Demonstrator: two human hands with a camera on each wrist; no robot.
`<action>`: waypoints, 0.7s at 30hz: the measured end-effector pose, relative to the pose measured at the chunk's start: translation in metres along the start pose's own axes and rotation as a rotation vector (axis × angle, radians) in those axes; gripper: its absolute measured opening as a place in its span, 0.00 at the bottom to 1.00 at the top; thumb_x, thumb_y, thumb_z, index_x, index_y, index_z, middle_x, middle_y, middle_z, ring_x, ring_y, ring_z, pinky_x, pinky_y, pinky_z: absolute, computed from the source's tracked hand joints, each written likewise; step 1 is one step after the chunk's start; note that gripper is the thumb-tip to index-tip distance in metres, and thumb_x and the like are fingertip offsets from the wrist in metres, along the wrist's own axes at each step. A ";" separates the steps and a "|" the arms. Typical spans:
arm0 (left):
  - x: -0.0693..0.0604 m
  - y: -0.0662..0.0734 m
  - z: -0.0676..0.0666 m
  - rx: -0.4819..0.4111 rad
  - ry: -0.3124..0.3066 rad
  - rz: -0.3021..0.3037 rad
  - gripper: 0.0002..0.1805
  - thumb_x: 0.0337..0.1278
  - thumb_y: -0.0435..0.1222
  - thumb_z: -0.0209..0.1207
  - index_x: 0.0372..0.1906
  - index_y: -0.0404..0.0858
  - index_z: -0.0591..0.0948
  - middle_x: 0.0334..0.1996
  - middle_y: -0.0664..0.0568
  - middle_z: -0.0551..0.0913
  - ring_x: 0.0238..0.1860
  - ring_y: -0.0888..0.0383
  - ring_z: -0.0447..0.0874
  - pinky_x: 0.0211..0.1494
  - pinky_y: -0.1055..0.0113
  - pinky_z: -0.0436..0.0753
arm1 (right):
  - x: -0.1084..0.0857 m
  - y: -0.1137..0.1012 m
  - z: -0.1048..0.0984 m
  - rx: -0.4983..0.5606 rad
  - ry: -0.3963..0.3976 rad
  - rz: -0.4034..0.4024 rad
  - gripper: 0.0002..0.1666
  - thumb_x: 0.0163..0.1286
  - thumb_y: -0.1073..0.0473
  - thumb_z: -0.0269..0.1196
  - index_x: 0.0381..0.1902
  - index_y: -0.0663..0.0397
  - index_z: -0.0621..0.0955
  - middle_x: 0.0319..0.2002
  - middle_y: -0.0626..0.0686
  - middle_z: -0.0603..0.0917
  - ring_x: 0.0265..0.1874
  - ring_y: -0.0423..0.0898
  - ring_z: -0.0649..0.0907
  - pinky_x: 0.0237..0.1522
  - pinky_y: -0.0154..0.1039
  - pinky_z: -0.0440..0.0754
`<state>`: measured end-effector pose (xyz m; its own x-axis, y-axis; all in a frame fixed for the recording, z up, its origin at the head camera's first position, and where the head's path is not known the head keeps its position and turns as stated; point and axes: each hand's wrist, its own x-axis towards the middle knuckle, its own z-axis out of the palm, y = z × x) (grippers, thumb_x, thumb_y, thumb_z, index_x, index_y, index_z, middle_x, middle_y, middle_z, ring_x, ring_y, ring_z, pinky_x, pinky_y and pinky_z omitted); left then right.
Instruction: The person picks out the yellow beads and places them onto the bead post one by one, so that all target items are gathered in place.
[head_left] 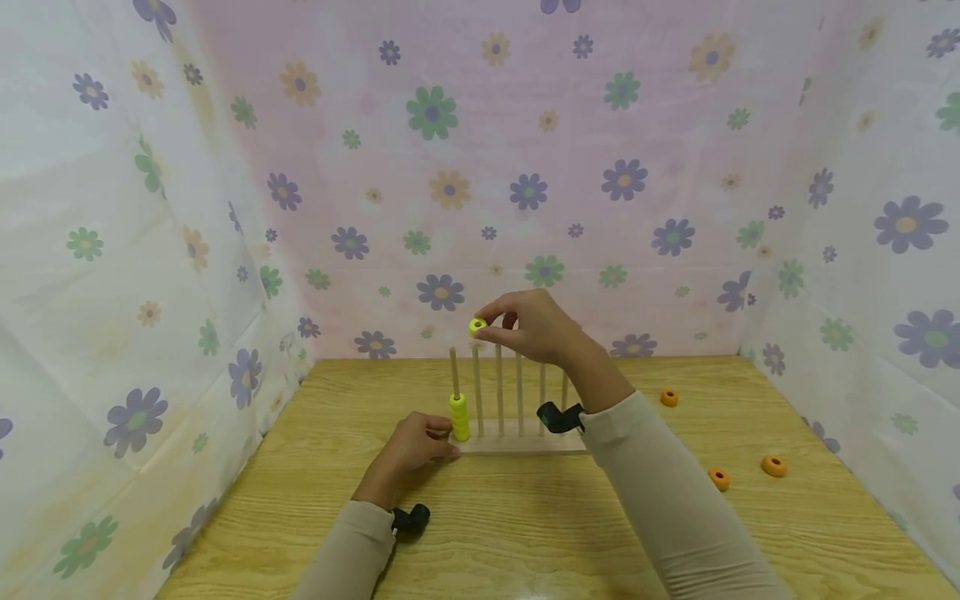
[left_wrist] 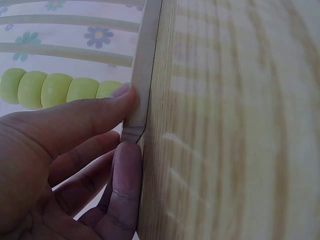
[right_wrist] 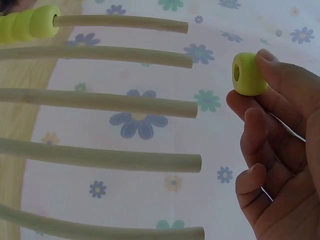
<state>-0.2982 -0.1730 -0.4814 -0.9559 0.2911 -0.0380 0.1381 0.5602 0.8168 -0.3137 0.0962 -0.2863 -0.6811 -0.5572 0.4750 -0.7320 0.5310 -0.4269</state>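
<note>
My right hand [head_left: 536, 329] pinches a yellow bead [right_wrist: 254, 75] between thumb and forefinger. In the head view the bead is just above the top of the second peg from the left; in the right wrist view it stands apart from the peg ends. A wooden peg rack [head_left: 517, 446] stands on the table with a row of upright pegs. Its leftmost peg carries a stack of several yellow beads [head_left: 459, 419]. My left hand [head_left: 414, 442] grips the left end of the rack's base, thumb lying on the base beside the stack in the left wrist view.
Three orange rings lie to the right on the wooden table [head_left: 495, 533]: one farther back [head_left: 669, 398], one nearer [head_left: 719, 479] and one farthest right [head_left: 774, 466]. Flower-patterned cloth [head_left: 480, 150] encloses the back and both sides.
</note>
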 end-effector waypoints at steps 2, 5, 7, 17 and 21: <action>0.000 0.000 -0.001 0.003 0.004 0.004 0.27 0.54 0.38 0.77 0.61 0.40 0.86 0.59 0.45 0.86 0.54 0.51 0.87 0.51 0.57 0.89 | 0.002 0.000 0.003 0.010 -0.002 -0.002 0.17 0.72 0.48 0.70 0.54 0.46 0.89 0.43 0.43 0.90 0.28 0.39 0.83 0.24 0.38 0.80; -0.001 0.000 -0.002 0.005 0.007 0.007 0.27 0.55 0.38 0.76 0.61 0.41 0.86 0.59 0.45 0.86 0.54 0.50 0.87 0.51 0.58 0.89 | 0.004 -0.001 0.008 0.018 -0.001 -0.013 0.17 0.72 0.49 0.70 0.54 0.46 0.89 0.44 0.44 0.90 0.29 0.38 0.83 0.23 0.38 0.79; 0.000 -0.001 -0.002 0.006 0.006 0.010 0.26 0.55 0.38 0.76 0.61 0.41 0.87 0.59 0.44 0.86 0.54 0.51 0.87 0.51 0.58 0.89 | 0.006 -0.002 0.011 0.022 -0.002 -0.014 0.17 0.72 0.49 0.70 0.54 0.46 0.89 0.44 0.44 0.90 0.29 0.38 0.83 0.23 0.37 0.79; 0.001 -0.002 -0.001 -0.010 -0.006 0.015 0.26 0.54 0.39 0.76 0.60 0.42 0.87 0.59 0.45 0.86 0.54 0.51 0.87 0.53 0.56 0.88 | 0.010 -0.009 0.024 0.010 -0.025 0.007 0.17 0.71 0.49 0.71 0.54 0.46 0.90 0.43 0.44 0.90 0.28 0.39 0.82 0.23 0.35 0.78; 0.002 -0.003 0.000 -0.008 -0.008 0.018 0.26 0.54 0.39 0.77 0.60 0.42 0.87 0.60 0.45 0.86 0.54 0.51 0.87 0.55 0.54 0.88 | 0.010 -0.009 0.028 0.015 -0.030 0.021 0.17 0.71 0.49 0.71 0.54 0.46 0.90 0.44 0.44 0.91 0.29 0.38 0.82 0.23 0.35 0.78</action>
<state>-0.3009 -0.1743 -0.4836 -0.9513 0.3070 -0.0280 0.1527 0.5483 0.8222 -0.3148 0.0681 -0.2989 -0.6963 -0.5649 0.4428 -0.7176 0.5332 -0.4482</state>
